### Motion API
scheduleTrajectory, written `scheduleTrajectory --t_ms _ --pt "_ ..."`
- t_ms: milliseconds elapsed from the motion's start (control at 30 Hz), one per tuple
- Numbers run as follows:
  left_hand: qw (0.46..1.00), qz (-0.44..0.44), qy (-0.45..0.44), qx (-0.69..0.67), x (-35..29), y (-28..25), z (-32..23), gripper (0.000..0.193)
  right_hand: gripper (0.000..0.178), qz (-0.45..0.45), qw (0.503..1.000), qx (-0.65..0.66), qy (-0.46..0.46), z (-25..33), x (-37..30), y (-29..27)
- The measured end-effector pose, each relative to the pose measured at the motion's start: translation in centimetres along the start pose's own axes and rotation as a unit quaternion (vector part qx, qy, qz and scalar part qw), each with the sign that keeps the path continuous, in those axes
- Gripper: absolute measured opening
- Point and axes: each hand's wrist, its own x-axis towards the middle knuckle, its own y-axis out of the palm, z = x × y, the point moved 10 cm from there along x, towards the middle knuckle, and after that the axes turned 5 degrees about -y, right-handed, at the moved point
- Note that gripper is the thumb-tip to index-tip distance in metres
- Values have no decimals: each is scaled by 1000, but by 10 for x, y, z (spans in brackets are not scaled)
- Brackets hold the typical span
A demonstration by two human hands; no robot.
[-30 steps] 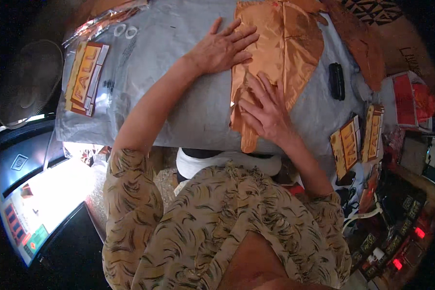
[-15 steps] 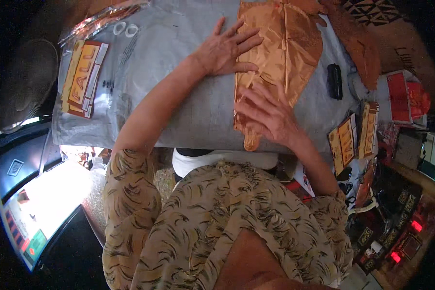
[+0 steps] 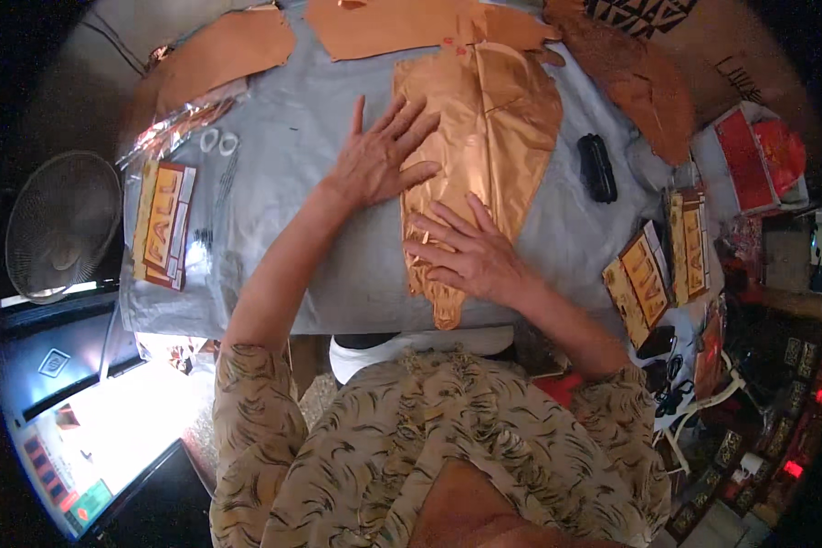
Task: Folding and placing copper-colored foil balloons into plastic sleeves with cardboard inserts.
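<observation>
Head view: copper foil [image 3: 493,137] lies lengthwise away from the body; left hand [image 3: 379,160] flat on its left edge, right hand [image 3: 470,256] flat nearer, both grips wide.

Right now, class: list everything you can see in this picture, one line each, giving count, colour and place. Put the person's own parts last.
foil balloon: 1, copper, flat at table centre
table cover: 1, grey, over the table
foil sheets: several, copper, along far edge
card packs: 1 at left, 2 at right, orange and yellow
black case: 1, right of balloon
rings: 2, white, far left
fan: 1, grey, left of table
left hand: flat, at balloon's left edge
right hand: flat on balloon's lower part
</observation>
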Motion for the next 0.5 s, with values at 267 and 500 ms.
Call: scheduleTrajectory --t_ms 267,500 --pt "998 -21 11 52 44 15 -27 72 55 -37 999 3 -10 0 -2 -3" --pt "997 -63 24 25 55 22 -29 69 52 -56 998 -9 -26 3 -5 -5"
